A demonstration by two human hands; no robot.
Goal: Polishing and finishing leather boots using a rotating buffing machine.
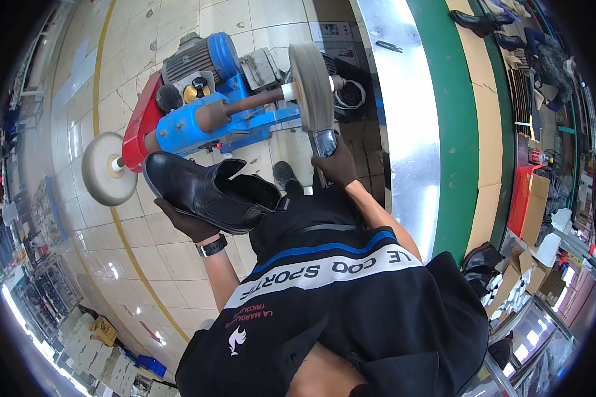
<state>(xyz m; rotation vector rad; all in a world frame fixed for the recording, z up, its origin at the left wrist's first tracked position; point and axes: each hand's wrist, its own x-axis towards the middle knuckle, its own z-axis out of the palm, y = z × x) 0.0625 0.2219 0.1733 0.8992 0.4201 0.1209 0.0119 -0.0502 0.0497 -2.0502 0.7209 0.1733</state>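
My left hand (pixel 189 223), in a dark glove, is closed around a black leather ankle boot (pixel 191 186) from below. The boot lies on its side, toe to the left, its opening toward my body. My right hand (pixel 338 165), gloved too, grips a dark block with a shiny grey face (pixel 324 143). That block is at the lower rim of a grey buffing wheel (pixel 311 86) and appears to touch it; its exact kind I cannot make out. The wheel sits on the right end of the shaft of a blue polishing machine (pixel 185 126).
A second, pale buffing wheel (pixel 106 169) is on the machine's left end, beside a red belt guard (pixel 142 119). A metal-topped bench (pixel 410 132) with a green strip runs along the right. More black shoes (pixel 473 23) lie at the far right. A black bin (pixel 351 86) stands behind the right wheel.
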